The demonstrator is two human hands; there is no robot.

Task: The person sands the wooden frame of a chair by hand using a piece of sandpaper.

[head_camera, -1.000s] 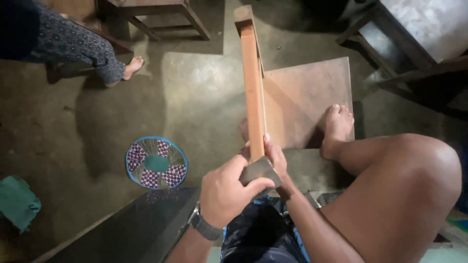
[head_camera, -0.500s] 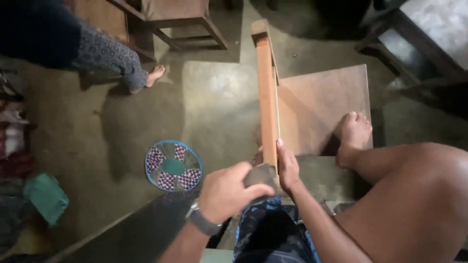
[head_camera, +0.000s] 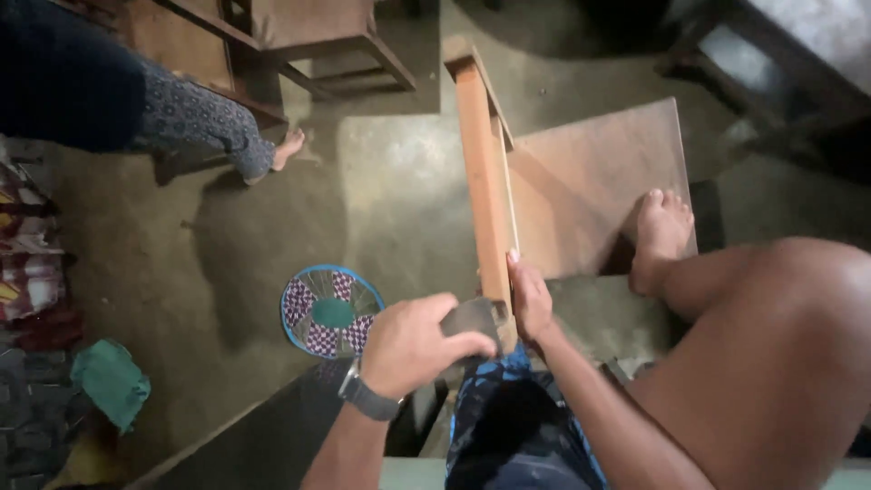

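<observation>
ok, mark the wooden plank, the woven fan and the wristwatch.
wooden plank (head_camera: 479,181), head view, middle of its orange face.
woven fan (head_camera: 332,313), head view, green centre.
wristwatch (head_camera: 366,396), head view, band on left wrist.
</observation>
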